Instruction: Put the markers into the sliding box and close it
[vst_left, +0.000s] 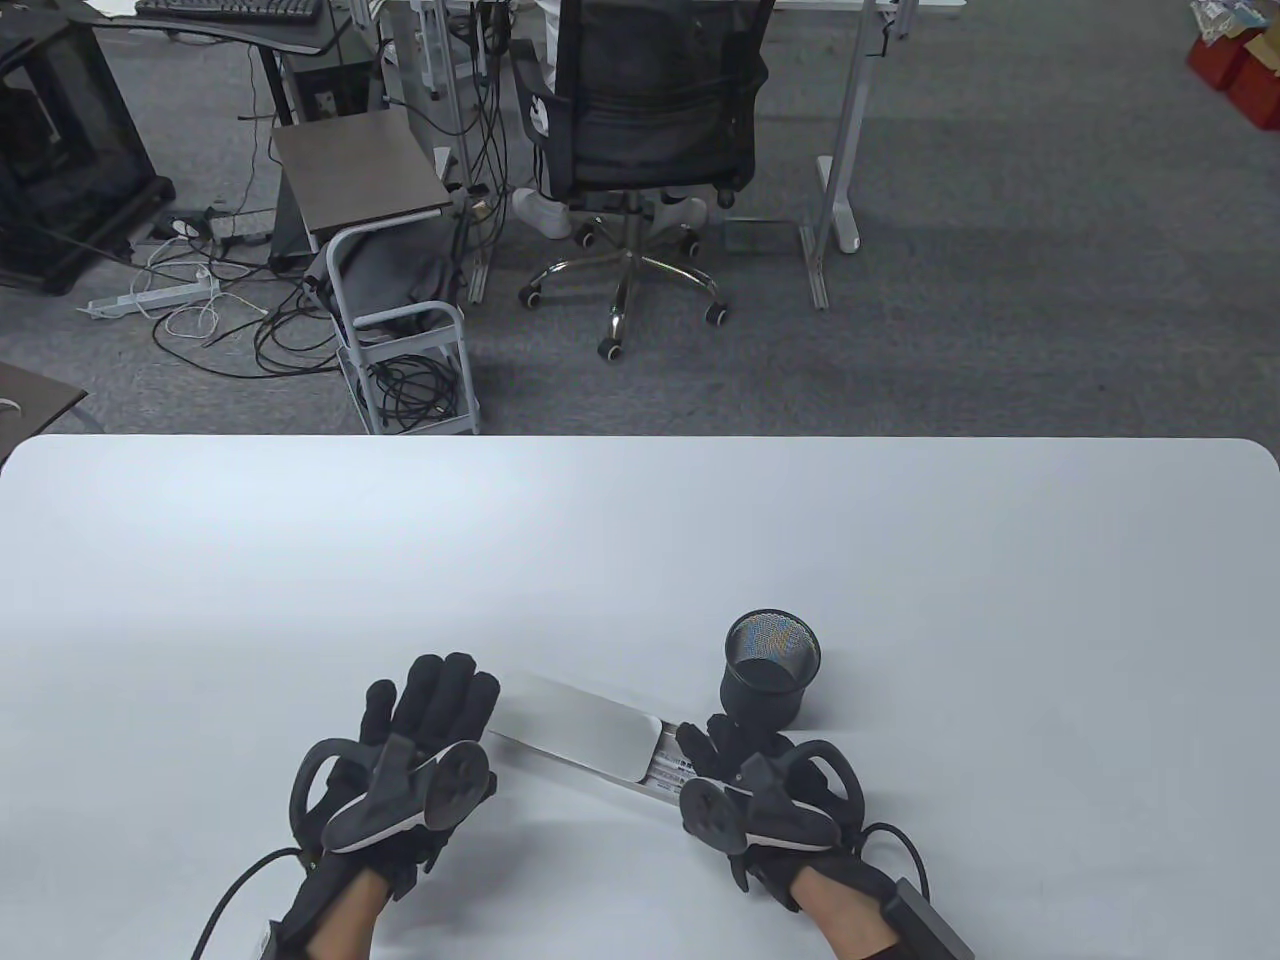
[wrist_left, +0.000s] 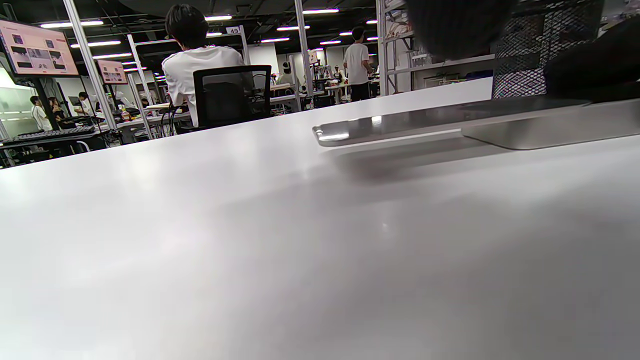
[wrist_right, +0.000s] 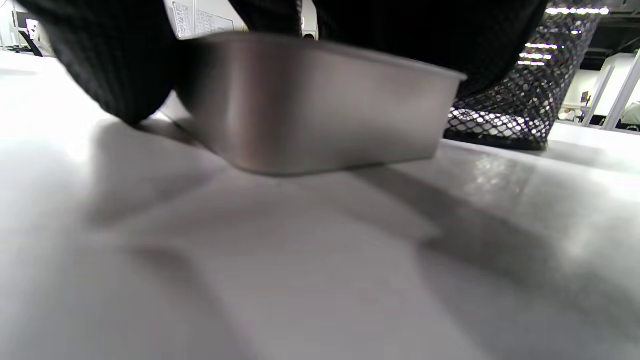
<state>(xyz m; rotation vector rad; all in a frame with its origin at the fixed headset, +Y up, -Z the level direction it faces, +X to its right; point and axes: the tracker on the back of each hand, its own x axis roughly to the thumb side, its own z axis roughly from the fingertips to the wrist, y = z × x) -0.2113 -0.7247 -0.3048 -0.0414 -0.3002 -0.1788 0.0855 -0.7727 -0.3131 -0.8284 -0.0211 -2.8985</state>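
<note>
Closing is in hand: near the worktop's front edge, the flat silver metal sliding box is gripped at its exposed end by the right hand; the left hand rests released at the other end. The lid must next be slid shut.

Sliding box btwn hands on table; mesh cup just behind box's right end.

metal box flat on table, mesh cup behind.
</note>
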